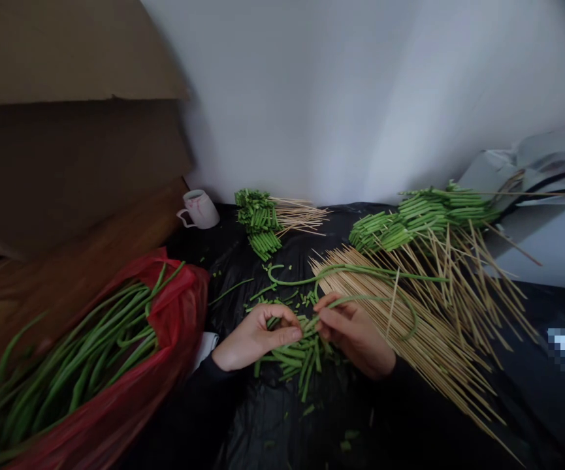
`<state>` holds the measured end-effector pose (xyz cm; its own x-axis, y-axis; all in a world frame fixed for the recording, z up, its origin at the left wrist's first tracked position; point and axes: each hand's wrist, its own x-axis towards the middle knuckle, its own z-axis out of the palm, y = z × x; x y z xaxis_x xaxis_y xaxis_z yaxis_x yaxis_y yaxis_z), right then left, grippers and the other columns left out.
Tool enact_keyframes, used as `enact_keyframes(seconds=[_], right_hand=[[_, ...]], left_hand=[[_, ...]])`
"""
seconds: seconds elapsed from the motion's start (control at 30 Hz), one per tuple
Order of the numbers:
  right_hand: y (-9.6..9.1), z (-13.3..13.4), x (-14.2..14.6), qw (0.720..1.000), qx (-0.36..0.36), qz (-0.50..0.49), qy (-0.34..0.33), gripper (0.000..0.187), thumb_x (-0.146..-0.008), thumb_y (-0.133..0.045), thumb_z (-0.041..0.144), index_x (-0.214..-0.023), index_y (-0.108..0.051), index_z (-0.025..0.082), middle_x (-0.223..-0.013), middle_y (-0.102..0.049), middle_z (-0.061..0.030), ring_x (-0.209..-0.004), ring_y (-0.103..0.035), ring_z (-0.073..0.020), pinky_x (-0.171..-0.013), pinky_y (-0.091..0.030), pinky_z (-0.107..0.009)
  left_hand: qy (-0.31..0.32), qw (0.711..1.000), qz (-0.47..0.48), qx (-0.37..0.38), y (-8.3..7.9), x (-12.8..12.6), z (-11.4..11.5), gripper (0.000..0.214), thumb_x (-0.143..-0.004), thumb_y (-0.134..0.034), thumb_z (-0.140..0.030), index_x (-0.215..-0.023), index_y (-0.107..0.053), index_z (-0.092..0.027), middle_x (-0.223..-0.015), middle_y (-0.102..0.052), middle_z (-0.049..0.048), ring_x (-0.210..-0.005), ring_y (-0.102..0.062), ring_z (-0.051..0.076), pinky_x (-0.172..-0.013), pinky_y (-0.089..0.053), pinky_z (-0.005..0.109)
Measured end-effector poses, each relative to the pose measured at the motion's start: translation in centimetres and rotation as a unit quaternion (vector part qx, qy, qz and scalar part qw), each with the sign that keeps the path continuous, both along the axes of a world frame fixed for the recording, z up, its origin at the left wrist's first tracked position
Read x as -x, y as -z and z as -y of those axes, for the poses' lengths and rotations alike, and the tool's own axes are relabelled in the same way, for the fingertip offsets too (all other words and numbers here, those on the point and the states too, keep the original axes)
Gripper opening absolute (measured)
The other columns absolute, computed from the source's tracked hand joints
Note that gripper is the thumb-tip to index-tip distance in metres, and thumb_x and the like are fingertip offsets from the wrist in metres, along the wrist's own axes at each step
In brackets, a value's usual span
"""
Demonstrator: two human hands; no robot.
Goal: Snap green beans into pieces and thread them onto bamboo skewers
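Observation:
My left hand [258, 336] is closed, pinching a short green bean piece at its thumb and forefinger. My right hand [355, 333] is closed too, pinching the end of a long green bean [360, 269] that curves away over the bamboo skewers [439, 326]. Both hands meet above a small heap of cut bean pieces [296, 359] lying on the black plastic sheet [282, 424].
A red bag [174, 313] of long uncut beans lies at the left. Skewered bean bundles sit at the back centre [260, 222] and back right [424, 215]. A white cup [200, 209] stands by the wall. Cardboard [66, 98] rises at the left.

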<state>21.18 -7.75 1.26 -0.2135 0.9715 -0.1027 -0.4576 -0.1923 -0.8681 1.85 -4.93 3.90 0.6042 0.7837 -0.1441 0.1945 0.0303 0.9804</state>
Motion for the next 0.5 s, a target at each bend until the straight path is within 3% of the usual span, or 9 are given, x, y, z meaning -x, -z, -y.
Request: enact_keyframes(seconds=[0.17, 0.33, 0.5], right_hand=[[-0.3, -0.2, -0.3, 1.0, 0.0, 0.0, 0.012, 0.026, -0.072, -0.077, 0.038, -0.075, -0.061, 0.018, -0.061, -0.064, 0.0019, -0.052, -0.05, -0.0064, -0.052, -0.036, -0.019], [0.2, 0.2, 0.1, 0.998, -0.023, 0.065, -0.004, 0.023, -0.075, -0.075, 0.036, -0.078, -0.062, 0.018, -0.061, -0.064, 0.002, -0.051, -0.052, -0.0073, -0.053, -0.038, -0.021], [0.1, 0.1, 0.0, 0.998, -0.031, 0.047, 0.026, 0.021, -0.075, -0.075, 0.035, -0.078, -0.061, 0.019, -0.064, -0.066, 0.0025, -0.052, -0.052, -0.0069, -0.054, -0.039, -0.021]], left_hand=[[0.011, 1.0, -0.003, 0.006, 0.1, 0.0, 0.1, 0.039, -0.083, -0.059, -0.049, -0.075, -0.065, -0.011, -0.063, -0.052, -0.0006, -0.058, -0.039, 0.01, -0.054, -0.029, 0.022], [0.019, 1.0, 0.009, -0.01, 0.2, -0.7, 0.3, 0.027, -0.077, -0.069, -0.038, -0.072, -0.064, -0.012, -0.067, -0.055, -0.0008, -0.064, -0.045, 0.011, -0.06, -0.034, 0.023], [-0.046, 0.998, 0.015, -0.046, 0.6, -0.9, 0.1, 0.026, -0.077, -0.07, -0.034, -0.066, -0.06, -0.012, -0.061, -0.052, -0.0024, -0.06, -0.042, 0.01, -0.06, -0.034, 0.022]])
